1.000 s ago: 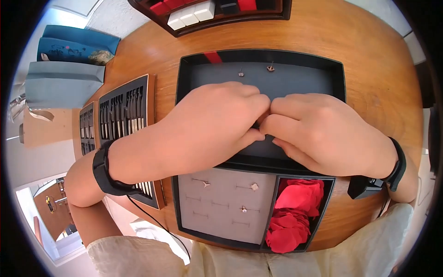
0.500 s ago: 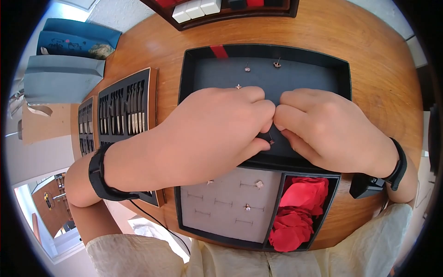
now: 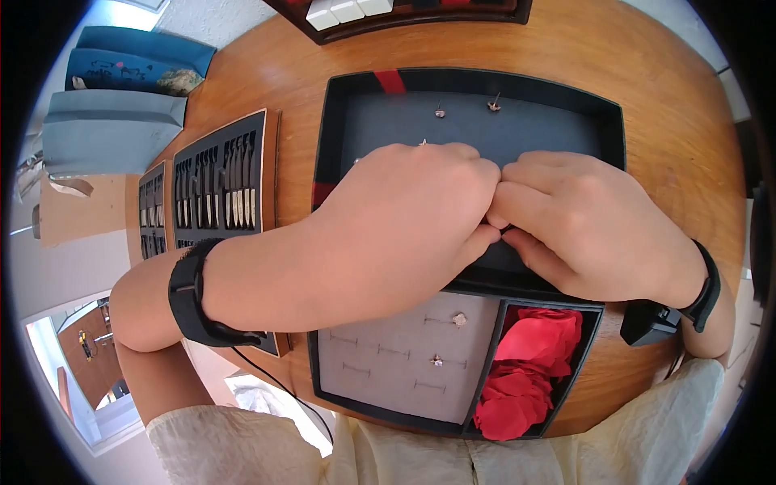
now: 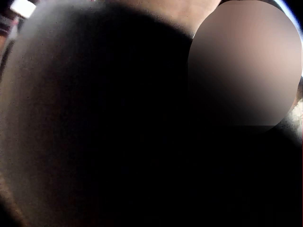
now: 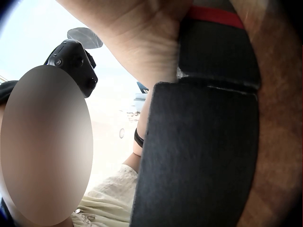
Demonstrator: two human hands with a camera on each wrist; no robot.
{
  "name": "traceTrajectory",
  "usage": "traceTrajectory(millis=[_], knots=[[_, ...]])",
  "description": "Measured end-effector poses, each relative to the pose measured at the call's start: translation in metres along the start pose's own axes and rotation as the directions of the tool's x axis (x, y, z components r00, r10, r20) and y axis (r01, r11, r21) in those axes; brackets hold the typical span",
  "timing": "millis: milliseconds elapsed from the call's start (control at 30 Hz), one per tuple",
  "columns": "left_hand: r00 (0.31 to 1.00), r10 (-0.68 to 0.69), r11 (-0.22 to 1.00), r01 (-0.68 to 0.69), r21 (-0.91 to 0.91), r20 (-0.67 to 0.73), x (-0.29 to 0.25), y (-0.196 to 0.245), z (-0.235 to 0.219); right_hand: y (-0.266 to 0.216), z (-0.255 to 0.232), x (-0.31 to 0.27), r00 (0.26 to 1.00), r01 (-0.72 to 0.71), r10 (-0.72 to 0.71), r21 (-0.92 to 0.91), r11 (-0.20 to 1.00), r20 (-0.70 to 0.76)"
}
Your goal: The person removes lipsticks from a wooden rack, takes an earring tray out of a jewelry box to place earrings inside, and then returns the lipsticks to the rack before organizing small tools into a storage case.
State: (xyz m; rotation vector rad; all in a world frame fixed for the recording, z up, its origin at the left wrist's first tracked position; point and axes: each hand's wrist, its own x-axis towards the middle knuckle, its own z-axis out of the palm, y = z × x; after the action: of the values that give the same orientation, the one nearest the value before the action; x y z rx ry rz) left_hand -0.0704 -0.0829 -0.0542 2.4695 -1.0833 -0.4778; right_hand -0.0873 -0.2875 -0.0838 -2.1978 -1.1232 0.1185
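Observation:
My left hand [image 3: 404, 214] and right hand [image 3: 578, 210] meet over a dark, shallow box lid [image 3: 618, 125] in the head view, fingers curled in. Their thumbs and forefingers pinch together around a small piece of jewelry, now mostly hidden by the fingertips. Beyond the knuckles, a stone-set jewelry piece [image 3: 440, 113] and a gold-toned one [image 3: 495, 106] lie in the lid. Below stands a jewelry box with a grey slotted pad [image 3: 388, 380], which holds a clover-shaped piece [image 3: 460, 320] and a stone-set one [image 3: 436, 360]. The left wrist view is mostly dark.
Red petals [image 3: 517, 368] fill the box's right compartment. Black cases with slim items [image 3: 214, 190] stand at left, beside blue and grey paper bags [image 3: 113, 129]. A dark wooden rack [image 3: 420, 24] is at the back. A cable [image 3: 279, 388] runs from the left wristband.
Half a second ago a small jewelry piece showed between the left fingertips; now the closed-up fingertips cover it. Both hands have shifted slightly right, and the head view has moved a little.

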Motion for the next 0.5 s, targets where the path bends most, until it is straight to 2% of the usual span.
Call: traceTrajectory(millis=[67, 167, 233, 333, 400, 467, 500], knots=[[1.000, -0.028, 1.000, 0.028, -0.007, 0.003, -0.002, -0.001, 0.000, -0.002, 0.001, 0.001, 1.000, -0.007, 0.008, 0.015, 1.000, -0.008], [1.000, 0.019, 1.000, -0.019, 0.025, -0.018, -0.006, -0.004, -0.004, -0.004, -0.001, 0.001, 1.000, -0.025, 0.026, 0.023, 0.999, -0.014], [0.998, 0.003, 0.993, -0.011, -0.116, -0.065, -0.012, -0.004, -0.012, -0.004, -0.002, 0.000, 0.999, -0.037, 0.037, 0.026, 0.999, -0.009], [0.996, -0.009, 0.998, 0.002, -0.070, -0.093, -0.030, 0.007, -0.032, -0.003, -0.002, -0.001, 0.998, -0.049, 0.050, -0.008, 0.999, 0.028], [0.999, -0.017, 0.997, 0.013, -0.077, -0.045, -0.042, 0.014, -0.039, -0.002, 0.000, 0.000, 1.000, -0.005, 0.005, -0.012, 1.000, -0.002], [0.967, 0.255, 0.951, -0.256, -0.173, -0.025, -0.055, 0.013, -0.036, -0.001, -0.002, 0.002, 1.000, -0.010, 0.010, -0.008, 1.000, 0.012], [0.956, 0.288, 0.934, -0.268, -0.238, 0.055, -0.063, 0.015, -0.039, -0.002, -0.002, 0.002, 1.000, -0.014, 0.014, -0.008, 1.000, 0.026]])
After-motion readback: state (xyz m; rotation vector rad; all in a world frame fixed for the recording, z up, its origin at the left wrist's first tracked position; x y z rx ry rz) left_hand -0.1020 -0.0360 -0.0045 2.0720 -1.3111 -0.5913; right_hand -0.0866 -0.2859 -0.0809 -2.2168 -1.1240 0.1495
